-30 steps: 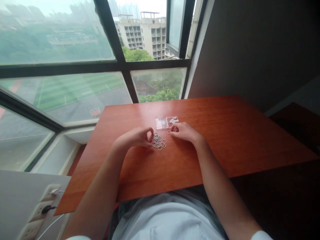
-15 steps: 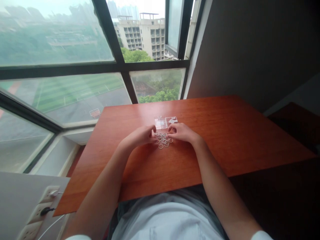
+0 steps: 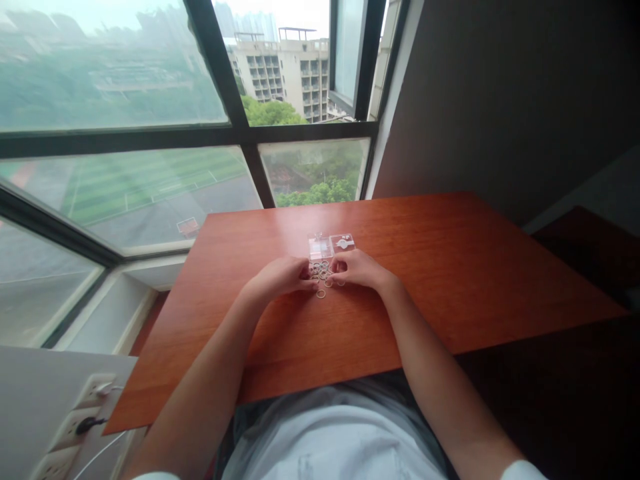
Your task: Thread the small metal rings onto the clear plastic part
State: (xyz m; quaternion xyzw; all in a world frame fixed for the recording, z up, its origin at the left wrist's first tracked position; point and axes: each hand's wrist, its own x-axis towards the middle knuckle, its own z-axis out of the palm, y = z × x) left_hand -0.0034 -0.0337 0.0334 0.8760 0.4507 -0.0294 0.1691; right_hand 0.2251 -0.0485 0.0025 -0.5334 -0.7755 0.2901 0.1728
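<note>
A small pile of pale, thin rings (image 3: pixel 321 265) lies on the reddish-brown table. My left hand (image 3: pixel 286 273) cups the pile's left side, fingers curved and thumb apart from them, with nothing visibly gripped. From the right, my right hand (image 3: pixel 361 268) curls around the other side in the same way, its fingertips touching or close to the rings. A single ring (image 3: pixel 321 293) sits just nearer to me than the rest. Some rings are partly hidden by my fingers. Right behind the pile rests an open, clear plastic case (image 3: pixel 320 248) with its lid (image 3: pixel 343 243) folded to the right.
The wooden table (image 3: pixel 450 267) extends far to the right and ends at a window (image 3: pixel 315 167) at the back. Power sockets (image 3: pixel 75 427) with plugs and a white cable are on the wall at lower left.
Both hands have come slightly nearer to me around the rings. The pile looks more tightly gathered, with rings on its right pushed inward or covered by my right hand.
</note>
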